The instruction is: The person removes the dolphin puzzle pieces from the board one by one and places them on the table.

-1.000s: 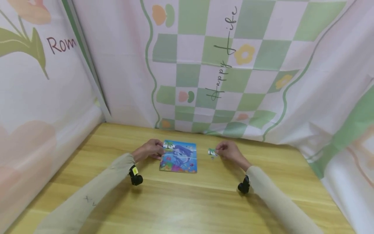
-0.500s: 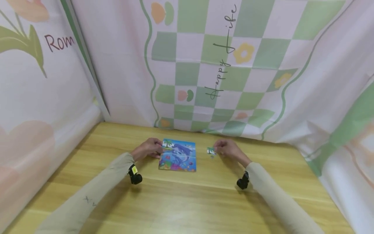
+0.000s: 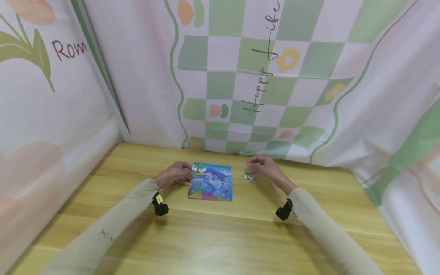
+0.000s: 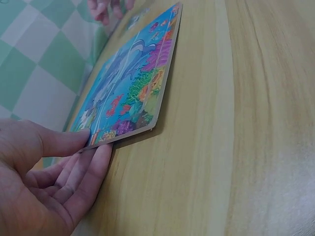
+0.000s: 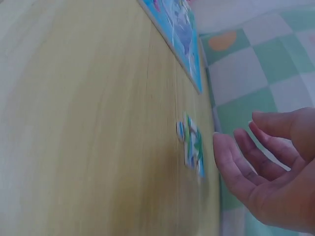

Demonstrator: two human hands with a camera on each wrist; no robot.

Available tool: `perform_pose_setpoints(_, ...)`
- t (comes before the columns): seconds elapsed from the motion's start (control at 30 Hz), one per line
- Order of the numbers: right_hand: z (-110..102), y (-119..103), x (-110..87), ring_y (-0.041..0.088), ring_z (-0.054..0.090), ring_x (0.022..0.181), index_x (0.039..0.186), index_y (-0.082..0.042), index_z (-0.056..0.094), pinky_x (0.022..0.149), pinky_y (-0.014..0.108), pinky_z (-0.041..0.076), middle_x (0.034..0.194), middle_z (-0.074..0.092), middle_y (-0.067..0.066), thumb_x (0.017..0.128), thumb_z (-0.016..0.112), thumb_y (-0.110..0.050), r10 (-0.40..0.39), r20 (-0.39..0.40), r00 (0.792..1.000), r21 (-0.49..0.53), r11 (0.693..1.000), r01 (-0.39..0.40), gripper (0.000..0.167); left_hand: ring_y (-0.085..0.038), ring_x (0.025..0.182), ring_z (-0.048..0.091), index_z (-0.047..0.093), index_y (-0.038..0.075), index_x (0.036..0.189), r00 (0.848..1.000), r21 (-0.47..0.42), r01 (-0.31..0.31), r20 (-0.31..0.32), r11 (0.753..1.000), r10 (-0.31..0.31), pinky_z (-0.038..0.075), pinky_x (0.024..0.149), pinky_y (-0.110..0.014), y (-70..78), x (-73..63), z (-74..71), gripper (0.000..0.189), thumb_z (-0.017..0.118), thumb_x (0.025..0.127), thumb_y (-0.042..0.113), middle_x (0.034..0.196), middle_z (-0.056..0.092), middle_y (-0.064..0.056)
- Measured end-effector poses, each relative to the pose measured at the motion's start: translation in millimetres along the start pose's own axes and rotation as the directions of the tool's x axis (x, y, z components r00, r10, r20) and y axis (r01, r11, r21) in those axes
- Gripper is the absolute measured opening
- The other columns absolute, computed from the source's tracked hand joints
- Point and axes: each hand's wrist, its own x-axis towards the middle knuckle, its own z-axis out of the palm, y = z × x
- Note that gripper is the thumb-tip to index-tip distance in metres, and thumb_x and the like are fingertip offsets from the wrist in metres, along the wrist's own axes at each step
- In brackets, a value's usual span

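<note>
My left hand (image 3: 177, 173) pinches the left edge of a square jigsaw puzzle (image 3: 210, 183) with a dolphin and coral picture. In the left wrist view the thumb lies on top of the puzzle (image 4: 123, 83) and the fingers are under its edge. To the right, a small jigsaw piece (image 3: 249, 176) with a palm tree lies on the table. My right hand (image 3: 266, 168) hovers just beside and above that piece. In the right wrist view its fingers are loosely bent, hold nothing, and stand apart from the jigsaw piece (image 5: 193, 147).
The wooden table (image 3: 220, 240) stretches toward me. Behind the puzzle hangs a green-and-white checked curtain (image 3: 237, 91), close to the table's back edge. Another white printed curtain (image 3: 51, 114) closes off the left side.
My right hand has come away from the palm tree piece, moving slightly up and to the left. The left hand still holds the puzzle in nearly the same place.
</note>
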Motion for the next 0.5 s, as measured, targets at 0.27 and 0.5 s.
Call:
perform_pose_setpoints(0.27, 26.9, -10.2, 9.1, 0.041, 0.068, 0.112, 0.134, 0.007, 0.061, 0.09, 0.044, 0.065, 0.13, 0.067, 0.026, 0.101, 0.07, -0.014, -0.162, 0.082, 0.983, -0.189, 0.966, 0.175, 0.04, -0.022, 0.089, 0.067, 0.053, -0.01, 0.134, 1.0, 0.007, 0.015, 0.001, 1.0, -0.015, 0.067, 0.076, -0.027, 1.5, 1.3, 1.4, 0.042, 0.067, 0.095, -0.005, 0.109, 0.064, -0.019)
perform_pose_setpoints(0.5, 56.5, -28.3, 16.8, 0.045, 0.066, 0.113, 0.136, 0.011, 0.056, 0.095, 0.049, 0.063, 0.134, 0.062, 0.032, 0.094, 0.078, -0.009, -0.271, 0.169, 0.948, -0.221, 0.927, 0.304, 0.052, -0.022, 0.088, 0.067, 0.052, -0.011, 0.135, 1.0, -0.014, 0.012, -0.004, 1.0, -0.012, 0.067, 0.075, -0.026, -0.5, -0.8, 1.5, 0.043, 0.068, 0.095, -0.006, 0.109, 0.064, -0.019)
